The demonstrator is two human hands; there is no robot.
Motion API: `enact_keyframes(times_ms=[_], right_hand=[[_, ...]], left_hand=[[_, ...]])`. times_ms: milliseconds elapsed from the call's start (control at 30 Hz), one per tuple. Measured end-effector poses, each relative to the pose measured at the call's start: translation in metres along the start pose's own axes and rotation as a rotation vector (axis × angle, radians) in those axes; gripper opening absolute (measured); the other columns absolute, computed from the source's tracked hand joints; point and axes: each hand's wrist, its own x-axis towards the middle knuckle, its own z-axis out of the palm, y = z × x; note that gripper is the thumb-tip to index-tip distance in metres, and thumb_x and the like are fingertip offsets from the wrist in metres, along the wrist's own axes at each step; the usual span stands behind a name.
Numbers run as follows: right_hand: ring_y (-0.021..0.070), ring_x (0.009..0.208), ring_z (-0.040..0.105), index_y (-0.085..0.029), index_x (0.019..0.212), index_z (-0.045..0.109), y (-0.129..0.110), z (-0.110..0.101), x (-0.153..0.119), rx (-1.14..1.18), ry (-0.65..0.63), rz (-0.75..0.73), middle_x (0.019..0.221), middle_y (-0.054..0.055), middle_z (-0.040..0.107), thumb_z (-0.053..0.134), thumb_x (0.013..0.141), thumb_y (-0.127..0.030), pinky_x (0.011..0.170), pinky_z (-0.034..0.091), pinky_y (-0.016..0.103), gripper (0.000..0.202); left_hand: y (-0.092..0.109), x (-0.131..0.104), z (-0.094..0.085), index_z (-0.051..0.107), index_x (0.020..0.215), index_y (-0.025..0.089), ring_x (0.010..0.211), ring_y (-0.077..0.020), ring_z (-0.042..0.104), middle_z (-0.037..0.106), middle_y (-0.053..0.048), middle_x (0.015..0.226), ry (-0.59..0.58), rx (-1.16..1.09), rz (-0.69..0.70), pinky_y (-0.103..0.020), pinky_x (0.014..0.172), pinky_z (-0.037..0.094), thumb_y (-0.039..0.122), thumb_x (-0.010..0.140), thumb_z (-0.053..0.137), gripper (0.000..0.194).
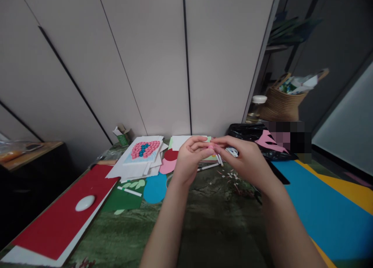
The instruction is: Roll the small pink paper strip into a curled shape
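Note:
Above the middle of the table, my left hand (192,159) and my right hand (243,153) meet at their fingertips. Pinched between them is a small pink piece (210,147), perhaps paper; the fingers hide most of it. Beneath my right hand lie small scattered paper scraps (231,176). A white pen (208,167) rests behind the hands. Left of my left hand are a pink paper circle (167,166), a dark red one (171,155) and a blue one (154,188).
A picture with pink and blue rosettes (145,149) lies on white sheets at the back left. Red card (67,205) carries a white computer mouse (85,203). A green-capped marker (129,191) crosses green paper. Blue card (329,213) and a black bag (241,132) are at right.

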Motion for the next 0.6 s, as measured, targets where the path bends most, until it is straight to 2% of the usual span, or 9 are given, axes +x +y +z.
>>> enact_keyframes(times_ms=[233, 600], right_hand=[[0.0157, 0.081, 0.064, -0.024, 0.101, 0.065, 0.0029, -0.0034, -0.0008, -0.058, 0.009, -0.043, 0.091, 0.003, 0.070, 0.049, 0.086, -0.020, 0.069, 0.051, 0.029, 0.022], [0.0160, 0.083, 0.064, -0.024, 0.101, 0.064, 0.0040, -0.0063, -0.0023, -0.041, 0.058, 0.036, 0.094, 0.003, 0.069, 0.052, 0.086, -0.023, 0.071, 0.050, 0.029, 0.020]], left_hand=[[0.0001, 0.0001, -0.0023, 0.063, 0.087, 0.018, 0.073, -0.0115, 0.065, 0.070, -0.001, 0.078, -0.003, 0.024, 0.010, -0.025, 0.072, 0.049, 0.013, 0.061, 0.078, 0.031], [0.0035, 0.0011, -0.0070, 0.064, 0.084, 0.018, 0.072, -0.0126, 0.064, 0.069, -0.002, 0.077, 0.044, 0.126, 0.032, -0.025, 0.068, 0.049, 0.013, 0.059, 0.078, 0.030]])
